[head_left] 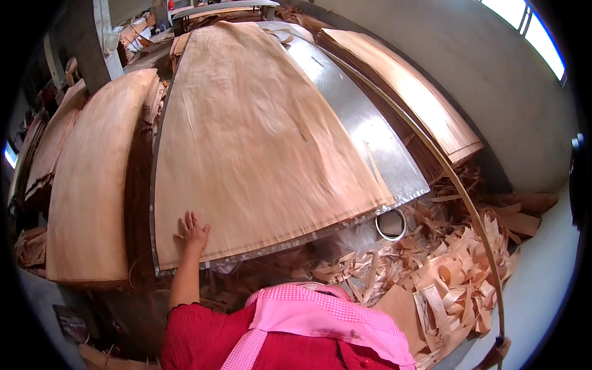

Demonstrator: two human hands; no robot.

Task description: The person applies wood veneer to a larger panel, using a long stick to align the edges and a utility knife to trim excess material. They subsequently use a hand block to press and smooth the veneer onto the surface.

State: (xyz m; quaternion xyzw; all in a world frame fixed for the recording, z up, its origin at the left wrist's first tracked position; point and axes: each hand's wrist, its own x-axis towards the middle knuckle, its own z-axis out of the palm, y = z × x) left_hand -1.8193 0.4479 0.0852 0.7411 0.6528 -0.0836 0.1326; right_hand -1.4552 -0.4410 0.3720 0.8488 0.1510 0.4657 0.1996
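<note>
A large, thin sheet of tan wood veneer (246, 135) lies over a metal-topped table (376, 135), whose shiny surface shows along the sheet's right side. My left hand (193, 234) rests flat on the sheet's near left corner, fingers spread. From the far right of the table a long, thin, bent wooden stick (459, 185) curves down to the lower right. At its near end my right hand (495, 354) is closed around it, dim and partly cut off by the picture's rim.
Veneer stacks stand left (92, 185) and right (407, 86) of the table. Torn veneer scraps (450, 283) heap on the floor at the near right, beside a white ring-shaped rim (391, 224) under the table edge. A grey wall (493, 92) bounds the right side.
</note>
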